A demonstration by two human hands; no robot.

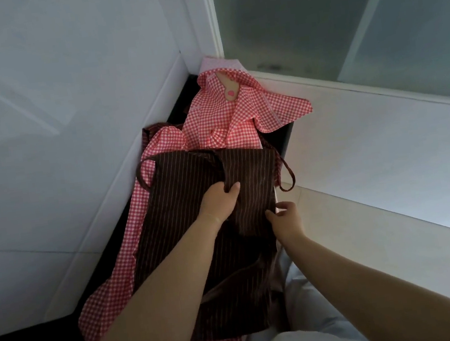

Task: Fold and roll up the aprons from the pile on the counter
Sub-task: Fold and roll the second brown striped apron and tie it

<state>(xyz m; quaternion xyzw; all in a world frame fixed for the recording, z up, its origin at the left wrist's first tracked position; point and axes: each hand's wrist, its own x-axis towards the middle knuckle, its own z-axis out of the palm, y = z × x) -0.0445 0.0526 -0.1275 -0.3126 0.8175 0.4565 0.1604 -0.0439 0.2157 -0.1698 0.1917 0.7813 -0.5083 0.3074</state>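
Lying on a dark counter [285, 137] in a white tiled corner, brown striped apron [188, 203] pinched by left hand [219, 202] and right hand [286, 219]

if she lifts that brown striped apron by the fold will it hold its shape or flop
Likely flop: the brown striped apron already creases where the left hand pinches it. Its strap loops hang loose and would probably dangle or snag. It looks thin and light, so it may slide over the red checked aprons beneath.
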